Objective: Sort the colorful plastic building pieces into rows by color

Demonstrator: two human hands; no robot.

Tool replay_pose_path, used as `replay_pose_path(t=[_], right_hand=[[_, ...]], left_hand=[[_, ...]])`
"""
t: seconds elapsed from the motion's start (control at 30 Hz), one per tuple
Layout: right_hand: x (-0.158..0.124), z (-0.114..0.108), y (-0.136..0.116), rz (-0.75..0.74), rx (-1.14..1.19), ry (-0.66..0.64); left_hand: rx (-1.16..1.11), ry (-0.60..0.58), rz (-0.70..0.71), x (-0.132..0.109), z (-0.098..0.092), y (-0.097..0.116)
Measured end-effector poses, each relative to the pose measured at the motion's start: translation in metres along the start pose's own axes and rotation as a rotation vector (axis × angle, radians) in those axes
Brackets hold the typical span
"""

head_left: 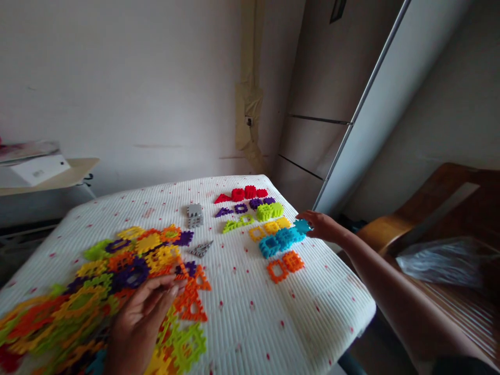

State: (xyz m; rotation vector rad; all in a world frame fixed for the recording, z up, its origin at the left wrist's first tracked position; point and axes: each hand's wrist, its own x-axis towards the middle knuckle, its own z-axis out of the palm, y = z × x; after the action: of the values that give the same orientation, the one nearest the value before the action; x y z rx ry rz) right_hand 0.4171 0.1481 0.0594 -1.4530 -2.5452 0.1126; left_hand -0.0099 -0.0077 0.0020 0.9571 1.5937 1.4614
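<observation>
My right hand (321, 226) is at the right side of the table, its fingers closed on a blue toothed square tile (302, 227). That tile is at the right end of a row of stacked blue tiles (278, 240). Over the mixed pile of plastic building tiles (133, 273) is my left hand (142, 317), thumb and fingers pinched together. A slim orange toothed tile (178, 266) shows at its fingertips and seems to be held there. Orange triangle tiles (193, 307) lie just beyond these fingers.
Sorted rows of red (250, 192), purple (241, 208), lime green (270, 211), yellow (277, 225) and orange tiles (292, 261) lie on the white quilted cover (242, 323). Grey tiles (194, 211) sit mid-table. A wooden chair (390, 224) with a plastic bag stands right.
</observation>
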Motion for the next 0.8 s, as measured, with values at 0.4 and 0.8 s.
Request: replay_pose_path(t=[0.4,0.8], right_hand=[[0.012,0.018,0.008,-0.038,-0.078,-0.138],[0.017,0.026,0.012,-0.053,-0.093,-0.216]], left_hand=[[0.06,0.009,-0.015,0.0,0.0,0.005],[0.053,0.01,-0.056,-0.001,0.0,0.004]])
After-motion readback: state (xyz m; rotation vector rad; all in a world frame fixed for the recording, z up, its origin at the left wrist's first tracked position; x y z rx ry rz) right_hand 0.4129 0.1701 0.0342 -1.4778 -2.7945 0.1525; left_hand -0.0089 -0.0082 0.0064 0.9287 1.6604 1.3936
